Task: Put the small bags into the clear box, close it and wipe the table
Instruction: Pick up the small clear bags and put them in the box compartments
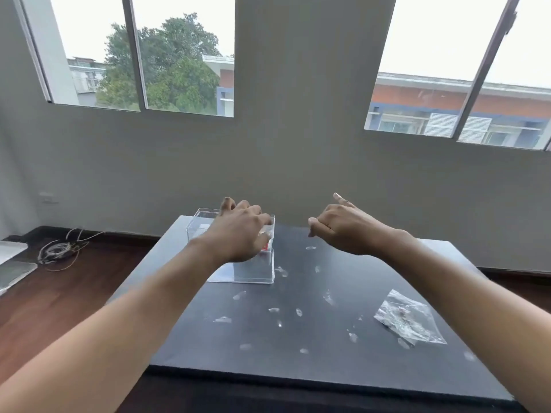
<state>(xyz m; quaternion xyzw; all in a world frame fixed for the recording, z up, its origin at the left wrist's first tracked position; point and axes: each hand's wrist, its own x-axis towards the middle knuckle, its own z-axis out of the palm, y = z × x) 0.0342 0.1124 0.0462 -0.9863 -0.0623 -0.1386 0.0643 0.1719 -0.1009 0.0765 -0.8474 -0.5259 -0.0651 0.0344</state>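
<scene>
Clear box (238,257): stands on the tabletop (298,338) near its far-left corner, something red and white showing inside through the front wall
Left hand (241,231): over the box top, fingers curled down at its right rim; whether they clamp the rim or a lid I cannot tell
Right hand (340,228): raised above the far middle of the tabletop, holding nothing, fingers loosely bent, one finger pointing away
Small bag (408,317): clear plastic with dark bits inside, lying flat near the right edge, well apart from the box
Smudges (280,311): pale marks scattered across the dark tabletop's middle
Wires (59,248): tangled on the wooden floor, left of the table
</scene>
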